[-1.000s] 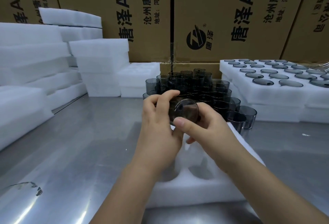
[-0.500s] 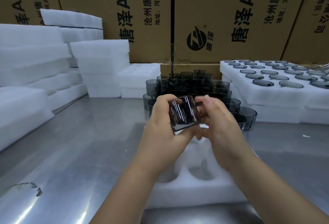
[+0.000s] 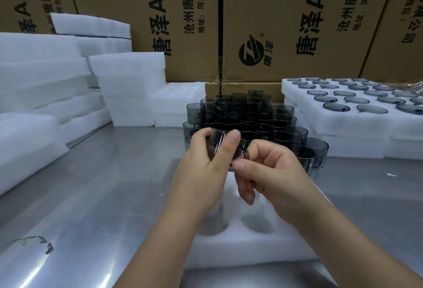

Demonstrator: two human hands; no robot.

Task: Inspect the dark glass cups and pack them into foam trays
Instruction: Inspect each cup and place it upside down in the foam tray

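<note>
Turned since half a second ago, the dark glass cup (image 3: 240,152) now has the thumb of the left hand (image 3: 203,173) slanting across its side, with the fingers curled behind it. The right hand (image 3: 274,173) sits lower, pinching the cup's lower edge between thumb and forefinger (its other fingers curl loosely). The cup hangs above the foam tray (image 3: 240,251), in front of the loose cups (image 3: 249,116).

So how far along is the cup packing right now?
Done: the right-side trays are full of cups. In hand: left hand and right hand hold one cup above the near tray. Left: that tray's visible pockets are empty, and a pile of loose cups waits behind.
</note>
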